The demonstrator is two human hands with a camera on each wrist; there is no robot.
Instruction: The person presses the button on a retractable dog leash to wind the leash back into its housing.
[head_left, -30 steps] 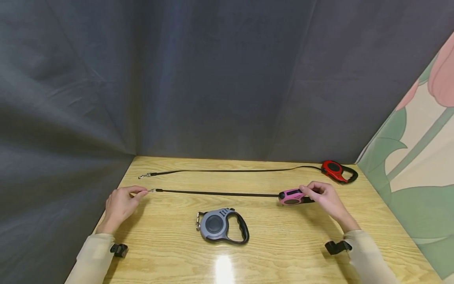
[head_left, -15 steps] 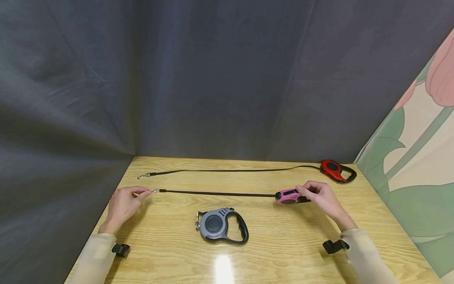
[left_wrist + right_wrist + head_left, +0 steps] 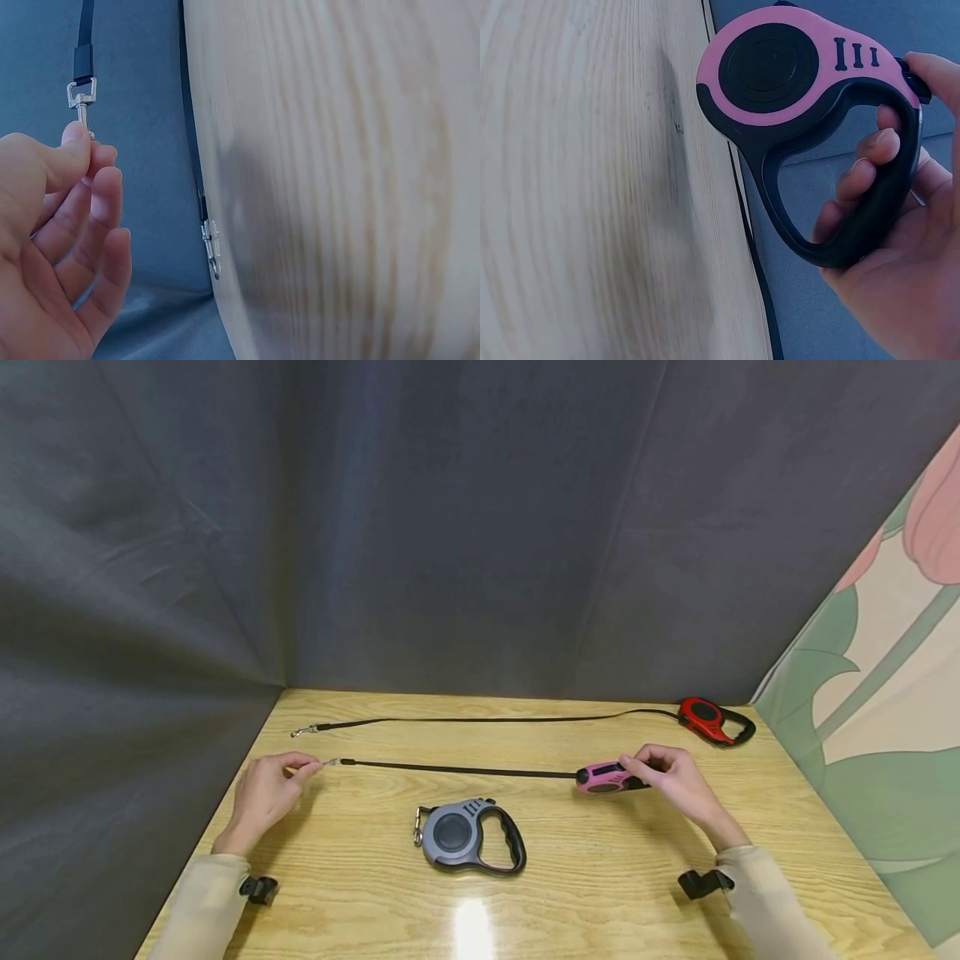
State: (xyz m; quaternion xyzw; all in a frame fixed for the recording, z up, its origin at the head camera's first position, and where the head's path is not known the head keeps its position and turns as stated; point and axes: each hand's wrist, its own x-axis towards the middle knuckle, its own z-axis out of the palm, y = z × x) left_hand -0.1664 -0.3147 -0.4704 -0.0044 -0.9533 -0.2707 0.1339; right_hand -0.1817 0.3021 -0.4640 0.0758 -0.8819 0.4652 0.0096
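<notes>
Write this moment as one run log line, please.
left hand: pinches metal clip | right hand: grips pink retractable leash | black strap: extended

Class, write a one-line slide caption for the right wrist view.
Right hand grips the black handle of a pink-and-black plastic retractable leash beside the pale wooden table.
</notes>
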